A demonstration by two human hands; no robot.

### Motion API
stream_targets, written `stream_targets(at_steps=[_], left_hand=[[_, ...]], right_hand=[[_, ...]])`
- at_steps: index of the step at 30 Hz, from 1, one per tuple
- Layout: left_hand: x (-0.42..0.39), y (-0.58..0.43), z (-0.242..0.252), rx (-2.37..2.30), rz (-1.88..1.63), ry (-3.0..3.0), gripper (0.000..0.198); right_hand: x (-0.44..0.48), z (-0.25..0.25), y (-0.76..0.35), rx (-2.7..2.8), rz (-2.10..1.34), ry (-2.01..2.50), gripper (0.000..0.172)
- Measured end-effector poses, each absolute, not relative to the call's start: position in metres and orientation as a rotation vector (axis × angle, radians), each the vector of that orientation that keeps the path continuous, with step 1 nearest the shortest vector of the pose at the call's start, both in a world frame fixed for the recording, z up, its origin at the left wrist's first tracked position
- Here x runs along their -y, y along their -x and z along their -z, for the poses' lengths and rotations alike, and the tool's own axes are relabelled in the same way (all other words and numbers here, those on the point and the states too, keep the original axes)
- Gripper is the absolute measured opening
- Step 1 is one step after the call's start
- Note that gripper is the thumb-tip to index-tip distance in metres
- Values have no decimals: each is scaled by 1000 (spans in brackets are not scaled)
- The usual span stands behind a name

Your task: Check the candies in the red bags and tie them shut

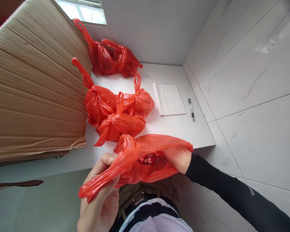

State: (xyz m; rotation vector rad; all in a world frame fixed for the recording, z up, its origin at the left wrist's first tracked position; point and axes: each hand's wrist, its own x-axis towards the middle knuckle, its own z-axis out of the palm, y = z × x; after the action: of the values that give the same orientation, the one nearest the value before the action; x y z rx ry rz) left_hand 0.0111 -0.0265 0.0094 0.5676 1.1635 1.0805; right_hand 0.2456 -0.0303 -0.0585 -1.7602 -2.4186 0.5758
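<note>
An opened red plastic bag (pixel 149 141) is held at the table's front edge, in front of my body. My left hand (pixel 102 190) is closed round its gathered handle on the left side. My right hand (pixel 177 156) reaches inside the bag from the right; its fingers are hidden behind the red plastic. Dark red packets with printed characters (pixel 148 158) show in the bag's mouth. Just beyond it lies a tied red bag (pixel 125 124), with several more tied red bags (pixel 99 103) behind and to the left.
On the white table (pixel 195 138), a notebook (pixel 172 100) with handwriting lies right of the bags, and a pen (pixel 191 109) beside it. A large cardboard box (pixel 38 80) stands at the left. Tiled wall (pixel 256 96) bounds the right side.
</note>
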Motion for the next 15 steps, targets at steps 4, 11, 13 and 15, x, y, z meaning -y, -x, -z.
stream_targets(at_steps=[4, 11, 13, 15], left_hand=[[24, -8, -15, -1124, -1039, -516, 23], [26, -10, -10, -1150, -1053, -601, 29], [28, -11, -11, -1217, -1041, -712, 33], [32, -14, -15, -1294, -1064, -785, 45]], right_hand=[[39, 70, -256, 2392, -532, 1620, 48], [43, 10, -251, 2528, -641, 1691, 39], [48, -14, -255, 2429, -453, 1677, 30], [57, -30, -261, 2337, -256, 1672, 28]])
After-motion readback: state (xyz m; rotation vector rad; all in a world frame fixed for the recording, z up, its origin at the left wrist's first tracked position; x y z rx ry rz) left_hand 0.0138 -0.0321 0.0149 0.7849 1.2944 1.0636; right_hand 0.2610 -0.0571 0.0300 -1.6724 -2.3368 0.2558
